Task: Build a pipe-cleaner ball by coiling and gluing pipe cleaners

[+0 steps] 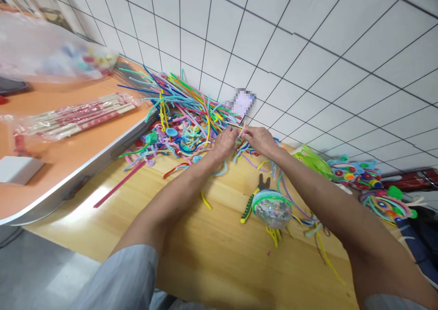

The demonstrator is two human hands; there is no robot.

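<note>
My left hand (226,142) and my right hand (259,139) meet at the far side of a wooden table (212,250), fingers pinched together on a pale pipe cleaner (241,130). Both hands reach into a big heap of coloured pipe cleaners (185,113) piled against the tiled wall. Nearer me lies a clear plastic ball wrapped in pipe cleaners (272,208), with pliers (255,198) partly under it.
An orange table (68,132) on the left carries a bag of red and cream sticks (78,117), a white box (18,168) and a blurred plastic bag of bright bits (58,56). Finished pipe-cleaner pieces (356,175) lie at the right. Loose strands litter the wood.
</note>
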